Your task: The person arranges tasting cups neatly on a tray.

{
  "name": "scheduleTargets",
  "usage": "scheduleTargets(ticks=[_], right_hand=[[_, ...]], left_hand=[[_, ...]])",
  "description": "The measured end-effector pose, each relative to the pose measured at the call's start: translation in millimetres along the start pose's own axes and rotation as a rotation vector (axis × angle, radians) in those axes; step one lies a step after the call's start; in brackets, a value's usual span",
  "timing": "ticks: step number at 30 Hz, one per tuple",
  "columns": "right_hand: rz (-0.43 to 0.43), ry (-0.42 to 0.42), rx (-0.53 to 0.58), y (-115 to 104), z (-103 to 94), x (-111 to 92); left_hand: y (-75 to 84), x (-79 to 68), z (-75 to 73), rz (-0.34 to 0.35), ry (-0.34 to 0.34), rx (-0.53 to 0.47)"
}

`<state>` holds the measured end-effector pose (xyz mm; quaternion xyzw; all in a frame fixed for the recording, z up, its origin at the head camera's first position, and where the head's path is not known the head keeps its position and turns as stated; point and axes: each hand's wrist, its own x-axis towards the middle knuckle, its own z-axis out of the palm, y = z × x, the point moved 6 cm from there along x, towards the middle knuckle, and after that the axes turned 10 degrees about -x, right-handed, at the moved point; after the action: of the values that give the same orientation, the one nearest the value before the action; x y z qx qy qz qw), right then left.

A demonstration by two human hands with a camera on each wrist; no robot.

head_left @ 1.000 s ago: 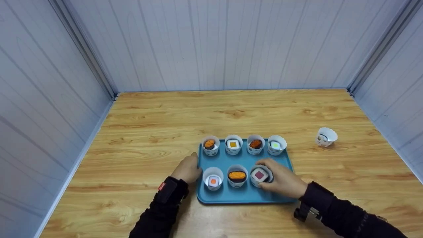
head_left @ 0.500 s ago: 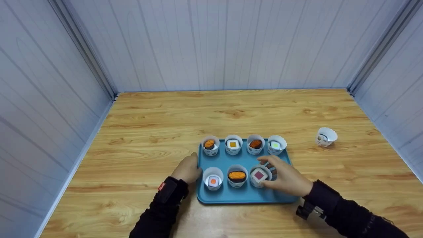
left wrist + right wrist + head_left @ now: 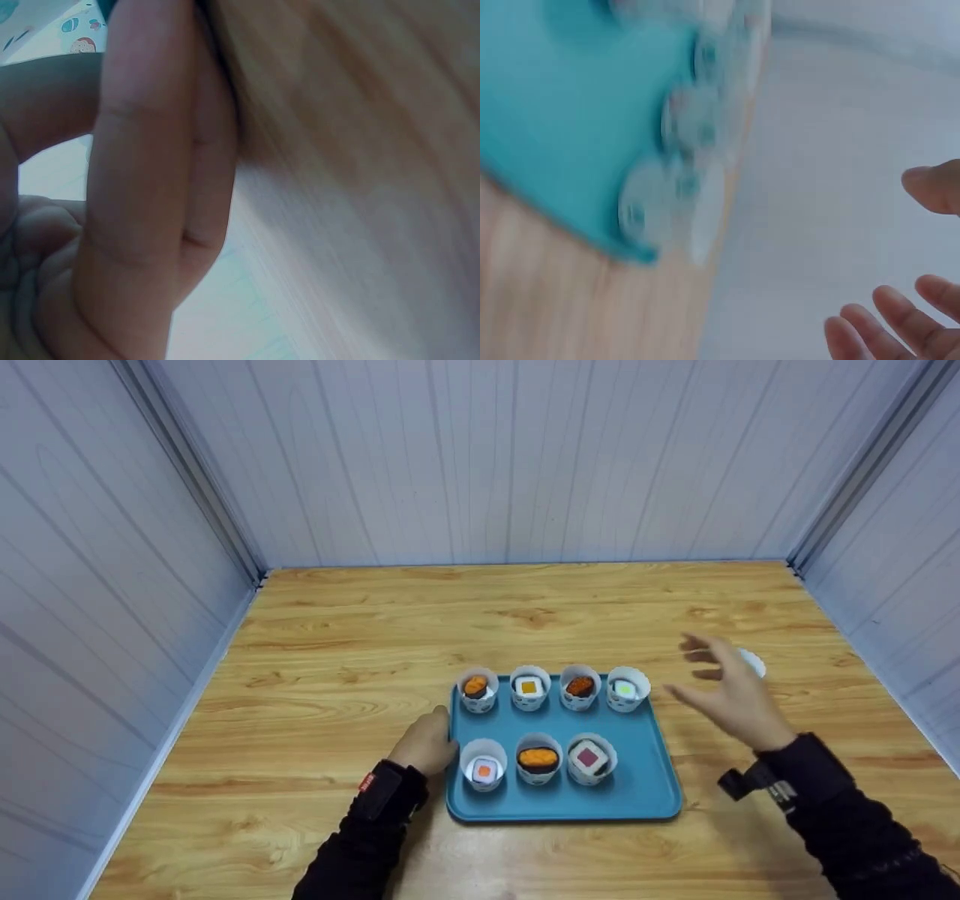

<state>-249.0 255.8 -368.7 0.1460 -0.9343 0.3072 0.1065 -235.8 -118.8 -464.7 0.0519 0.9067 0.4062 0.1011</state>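
Note:
In the head view my left hand [image 3: 426,742] holds the left edge of the teal tray [image 3: 637,799]. The left wrist view shows its curled fingers [image 3: 142,150] close up, with a bit of teal at their tips. My right hand [image 3: 739,697] hangs in the air right of the tray, fingers spread and nothing in them. Behind it, a white paper cup [image 3: 753,661] is mostly hidden. On the tray stand two rows of paper cups, each with a toy sushi piece; the front right cup [image 3: 590,776] bears a white roll with a purple centre [image 3: 588,758].
The front row also has a cup with an orange-topped sushi [image 3: 538,759] and one with an orange-centred roll [image 3: 484,770]. Several filled cups line the tray's back edge, ending in a green-centred roll [image 3: 624,688]. White panel walls [image 3: 480,465] enclose the wooden table [image 3: 337,637].
My right hand has let go of the front right cup and moved right and away, off the tray, toward the lone cup. The left hand stays at the tray's edge.

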Motion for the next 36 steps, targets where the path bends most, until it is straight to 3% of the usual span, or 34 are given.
scheduleTargets(ticks=[6, 8, 11, 15, 26, 36], right_hand=[[0.137, 0.166, 0.013, 123.8, -13.9, 21.4], [0.163, 0.206, 0.001, 141.1, -20.6, 22.6], [0.219, 0.198, 0.021, 129.4, -32.5, 18.9], [0.253, 0.119, 0.04, 115.0, -36.6, 15.9], [0.399, -0.138, 0.011, 148.2, -7.3, 18.9], [0.474, -0.137, -0.038, 157.9, 5.9, 19.9]], left_hand=[[0.3, -0.5, 0.3, -0.003, -0.001, 0.003], [0.5, -0.9, -0.1, 0.005, 0.003, 0.013], [0.3, -1.3, -0.8, 0.015, 0.011, 0.022], [-0.1, -1.5, -1.3, 0.009, 0.014, 0.015], [-1.2, 0.1, 0.5, -0.023, -0.005, -0.001], [0.8, -1.3, 0.2, -0.019, -0.003, -0.01]])
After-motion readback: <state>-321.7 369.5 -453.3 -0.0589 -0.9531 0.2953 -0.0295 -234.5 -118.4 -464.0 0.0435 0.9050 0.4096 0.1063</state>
